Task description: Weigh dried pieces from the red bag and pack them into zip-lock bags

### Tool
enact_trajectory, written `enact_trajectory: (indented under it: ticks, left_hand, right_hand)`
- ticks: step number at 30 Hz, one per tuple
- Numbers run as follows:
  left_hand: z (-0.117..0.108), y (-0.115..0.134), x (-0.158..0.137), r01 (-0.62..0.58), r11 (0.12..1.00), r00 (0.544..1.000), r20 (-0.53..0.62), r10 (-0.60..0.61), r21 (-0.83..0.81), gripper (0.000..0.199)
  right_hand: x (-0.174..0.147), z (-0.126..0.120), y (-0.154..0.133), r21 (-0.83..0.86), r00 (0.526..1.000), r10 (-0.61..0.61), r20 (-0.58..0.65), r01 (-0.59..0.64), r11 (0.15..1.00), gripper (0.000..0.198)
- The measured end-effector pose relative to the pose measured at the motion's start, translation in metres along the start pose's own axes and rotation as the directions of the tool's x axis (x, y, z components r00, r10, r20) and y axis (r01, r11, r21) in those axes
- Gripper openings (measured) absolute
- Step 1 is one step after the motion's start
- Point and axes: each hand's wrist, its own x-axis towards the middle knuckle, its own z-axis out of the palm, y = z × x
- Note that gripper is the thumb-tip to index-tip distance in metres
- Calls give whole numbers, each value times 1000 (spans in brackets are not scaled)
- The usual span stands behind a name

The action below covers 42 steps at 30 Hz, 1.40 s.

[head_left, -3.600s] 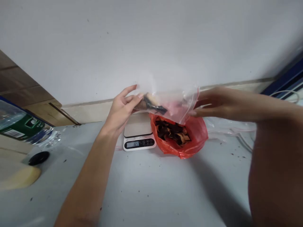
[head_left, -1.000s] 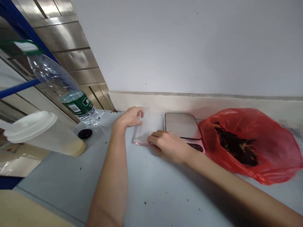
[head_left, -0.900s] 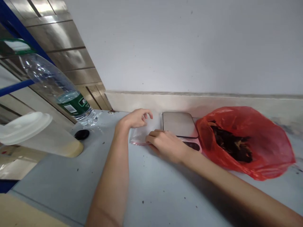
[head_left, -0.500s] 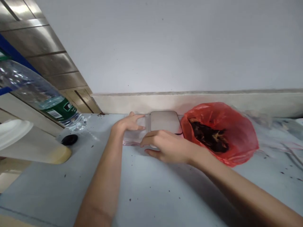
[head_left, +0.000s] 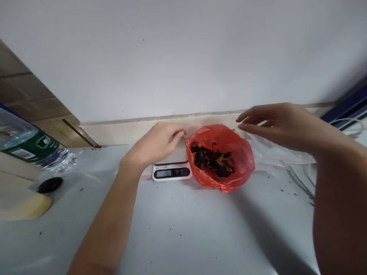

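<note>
My left hand reaches over the kitchen scale, its thumb and fingers pinched at the left rim of a red plastic bag. The bag stands open against the scale's right side, with dark brown, dried flaky pieces inside. The white scale shows faint digits on its display; my left hand hides much of its plate. My right hand hovers past the bag's right back rim, fingers stretched and slightly apart, holding nothing that I can see.
A large water bottle with a green label, a black cap and a pale container stand at the left. Clear plastic bags and a white cable lie at the right. A wall rises behind.
My left hand has moved from the clear plastic left of the scale to the bag's rim. My right hand has left the scale's front and risen rightward past the bag. The view has shifted right.
</note>
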Motion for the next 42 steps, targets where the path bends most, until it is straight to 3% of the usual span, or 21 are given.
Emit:
enact_trajectory:
  ticks: [3,6,8,10,12,13,16,19,20,22,24,26,29,32,35,37,42]
  left_hand:
    - [17,19,10,-131,990,991,9,132,-55,32]
    - [31,29,16,-198,979,978,57,201,-46,29]
    - [39,33,18,-215,976,970,110,217,-28,27]
    - [45,35,20,-202,979,967,156,201,-13,27]
    - [48,35,20,-189,982,966,178,187,-5,28]
    - [49,35,20,-190,982,967,175,188,-4,29]
    - [49,33,20,-205,978,971,117,208,-34,28]
    - [48,28,21,-193,973,981,-48,188,-125,25]
    - [48,26,22,-188,969,978,-121,169,-160,26]
    - [47,22,23,-184,956,959,-254,124,-229,37]
    - [43,18,23,-191,932,942,-324,85,-309,49]
    - [38,17,22,-190,892,949,-311,59,-410,49]
    - [29,15,19,-183,821,968,-245,54,-541,24]
    - [21,9,17,-152,818,955,-294,-23,-555,27]
    - [16,-1,14,-29,868,911,-371,-181,-496,24]
    - [14,-8,11,37,879,879,-403,-255,-475,21]
    - [11,-15,3,97,881,857,-411,-310,-462,15]
  right_hand:
    - [1,-7,12,-151,964,255,-70,-263,953,16]
    - [2,-5,26,-231,900,436,-23,-429,873,37]
    - [5,-1,37,-243,881,470,58,-444,862,40]
    - [8,2,45,-238,878,467,104,-434,869,25]
    - [11,2,47,-233,881,464,91,-434,870,5]
    - [11,1,46,-237,881,466,78,-437,867,11]
    - [7,-9,32,-202,869,491,-52,-491,847,24]
    - [-3,-19,8,-16,817,513,-265,-536,844,19]
    - [-7,-21,1,58,816,495,-298,-503,863,16]
    - [-13,-23,-9,175,868,403,-290,-366,914,8]
    - [-16,-21,-15,295,955,233,-182,-173,940,11]
    - [-16,-16,-18,447,999,42,-15,-31,894,17]
    - [-11,-3,-19,601,977,-133,168,5,799,25]
    - [-3,9,-17,676,975,-135,177,-20,737,35]
    - [3,16,-13,747,965,-119,233,-100,657,58]
    - [5,18,-12,736,943,-155,294,-120,666,64]
    - [7,24,-19,588,921,-233,313,5,809,42]
